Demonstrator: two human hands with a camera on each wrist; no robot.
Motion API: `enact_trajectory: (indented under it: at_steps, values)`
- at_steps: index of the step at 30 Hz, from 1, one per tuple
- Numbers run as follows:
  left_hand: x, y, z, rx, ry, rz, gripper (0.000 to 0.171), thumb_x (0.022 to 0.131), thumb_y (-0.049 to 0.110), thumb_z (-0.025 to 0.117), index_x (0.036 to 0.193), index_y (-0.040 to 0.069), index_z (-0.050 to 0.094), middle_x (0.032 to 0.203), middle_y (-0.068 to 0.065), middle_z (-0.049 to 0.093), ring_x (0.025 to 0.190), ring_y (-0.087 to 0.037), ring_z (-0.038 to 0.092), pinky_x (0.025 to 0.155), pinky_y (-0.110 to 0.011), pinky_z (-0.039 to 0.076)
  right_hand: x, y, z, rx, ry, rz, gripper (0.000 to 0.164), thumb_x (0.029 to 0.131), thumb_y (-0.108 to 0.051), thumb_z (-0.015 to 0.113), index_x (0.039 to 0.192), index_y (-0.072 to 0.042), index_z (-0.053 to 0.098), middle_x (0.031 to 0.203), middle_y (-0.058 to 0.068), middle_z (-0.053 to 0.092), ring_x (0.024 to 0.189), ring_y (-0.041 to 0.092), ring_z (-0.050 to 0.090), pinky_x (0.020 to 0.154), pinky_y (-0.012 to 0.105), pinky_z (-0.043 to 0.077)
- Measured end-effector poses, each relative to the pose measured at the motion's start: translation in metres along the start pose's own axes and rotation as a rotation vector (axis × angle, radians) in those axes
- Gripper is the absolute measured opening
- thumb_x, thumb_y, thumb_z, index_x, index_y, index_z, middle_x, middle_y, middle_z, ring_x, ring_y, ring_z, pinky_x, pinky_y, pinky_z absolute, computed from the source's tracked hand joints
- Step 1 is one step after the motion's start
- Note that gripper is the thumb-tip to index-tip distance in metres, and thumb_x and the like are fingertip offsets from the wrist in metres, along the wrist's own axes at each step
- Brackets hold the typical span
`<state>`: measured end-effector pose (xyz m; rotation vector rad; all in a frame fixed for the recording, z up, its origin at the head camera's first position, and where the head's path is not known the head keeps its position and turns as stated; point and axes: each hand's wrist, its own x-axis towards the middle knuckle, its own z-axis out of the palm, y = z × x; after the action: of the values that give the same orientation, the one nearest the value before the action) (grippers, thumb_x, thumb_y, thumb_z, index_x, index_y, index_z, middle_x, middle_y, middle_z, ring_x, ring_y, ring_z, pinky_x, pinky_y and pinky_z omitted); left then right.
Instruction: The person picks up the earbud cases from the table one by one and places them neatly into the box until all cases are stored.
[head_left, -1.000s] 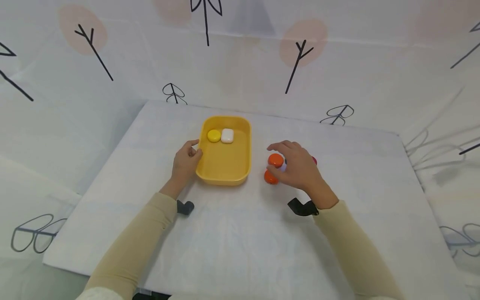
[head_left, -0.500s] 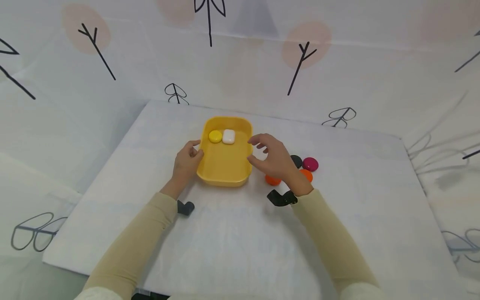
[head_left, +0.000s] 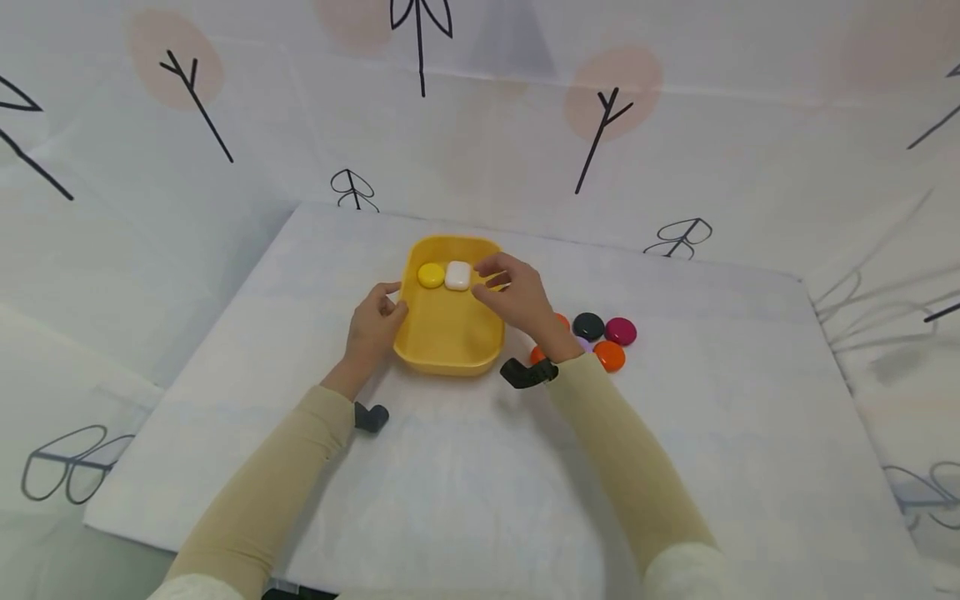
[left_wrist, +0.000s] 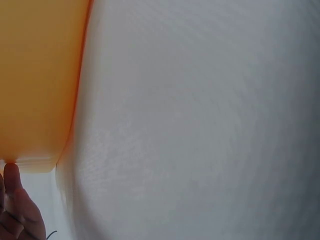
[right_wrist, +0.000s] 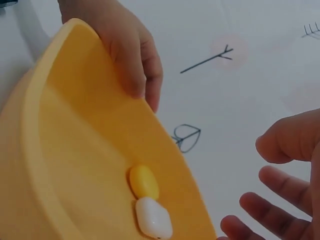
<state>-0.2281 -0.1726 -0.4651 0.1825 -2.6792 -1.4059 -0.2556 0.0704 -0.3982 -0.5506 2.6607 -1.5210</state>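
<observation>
The yellow tray [head_left: 450,337] sits on the white table, holding a glossy yellow round piece [head_left: 431,276] and a white rounded-square piece [head_left: 457,276] side by side near its far end. My left hand [head_left: 372,327] holds the tray's left rim, and in the left wrist view a fingertip [left_wrist: 12,175] touches the tray's edge. Above the tray's right side hovers my right hand [head_left: 513,293], its thumb [right_wrist: 285,142] and fingers apart with nothing visible between them. It covers part of the tray's right rim, close to the white piece.
Right of the tray lies a cluster of glossy round pieces: a black one [head_left: 588,326], a magenta one [head_left: 621,331], an orange one [head_left: 609,356], and others partly hidden by my right wrist. A patterned cloth wall [head_left: 495,158] rises behind the table.
My right hand has moved left, from over the cluster of round pieces to above the tray's right side. The left hand stays at the rim, and the pieces in the tray keep their places.
</observation>
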Motion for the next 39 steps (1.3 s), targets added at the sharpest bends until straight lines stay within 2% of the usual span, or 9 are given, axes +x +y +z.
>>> enact_trajectory:
  at_steps: [5,10,15,21,28,34,39]
  values:
    - [-0.001,0.001,-0.002,-0.006,0.01,0.02,0.041,0.093,0.027,0.053,0.133,0.019,0.053,0.081,-0.004,0.054,0.068,-0.02,0.049,0.059,-0.028,0.041,0.014,-0.001,0.01,0.038,0.042,0.011,0.03,0.086,-0.018,0.066,0.113,-0.007,0.062,0.113,0.012,0.063,0.098,0.026,0.064,0.084,0.036,0.055]
    - [-0.002,-0.001,0.002,-0.013,0.001,0.01,0.042,0.093,0.028,0.052,0.134,0.019,0.053,0.082,-0.004,0.055,0.069,-0.019,0.049,0.06,-0.028,0.042,0.022,0.007,0.018,0.034,0.03,-0.014,0.029,0.085,-0.018,0.066,0.112,-0.008,0.062,0.114,0.014,0.062,0.101,0.025,0.062,0.089,0.037,0.053]
    - [-0.001,-0.003,0.005,-0.005,-0.004,-0.016,0.042,0.091,0.027,0.052,0.133,0.021,0.053,0.081,-0.003,0.054,0.07,-0.019,0.049,0.063,-0.028,0.042,0.029,0.018,0.022,-0.006,-0.001,-0.056,0.031,0.086,-0.017,0.065,0.114,-0.003,0.061,0.115,0.015,0.062,0.106,0.028,0.059,0.095,0.04,0.049]
    - [-0.004,0.003,0.002,0.008,0.021,0.01,0.042,0.091,0.024,0.053,0.133,0.017,0.053,0.081,-0.005,0.055,0.069,-0.02,0.05,0.062,-0.029,0.043,0.039,0.024,0.02,-0.053,-0.03,-0.066,0.031,0.086,-0.018,0.064,0.114,-0.005,0.062,0.116,0.014,0.063,0.107,0.027,0.059,0.094,0.039,0.049]
    - [-0.003,0.002,0.001,0.002,0.01,0.018,0.042,0.092,0.026,0.053,0.134,0.018,0.053,0.081,-0.004,0.054,0.068,-0.018,0.049,0.06,-0.026,0.041,0.054,0.025,0.017,-0.133,-0.067,-0.052,0.033,0.085,-0.019,0.064,0.114,-0.006,0.062,0.118,0.014,0.061,0.107,0.027,0.058,0.096,0.038,0.047]
    - [-0.001,-0.003,0.001,-0.021,0.004,0.008,0.042,0.091,0.026,0.053,0.133,0.02,0.054,0.081,-0.004,0.054,0.069,-0.02,0.049,0.062,-0.029,0.042,0.065,0.027,0.024,-0.167,-0.12,-0.045,0.036,0.084,-0.022,0.065,0.117,-0.007,0.062,0.12,0.009,0.061,0.11,0.025,0.055,0.097,0.036,0.046]
    - [0.0,-0.003,0.001,-0.021,-0.005,0.003,0.042,0.091,0.028,0.053,0.132,0.02,0.054,0.081,-0.004,0.054,0.07,-0.021,0.049,0.063,-0.03,0.042,0.072,0.028,0.032,-0.238,-0.126,-0.034,0.039,0.082,-0.023,0.066,0.117,-0.008,0.063,0.119,0.009,0.062,0.11,0.025,0.055,0.098,0.037,0.045]
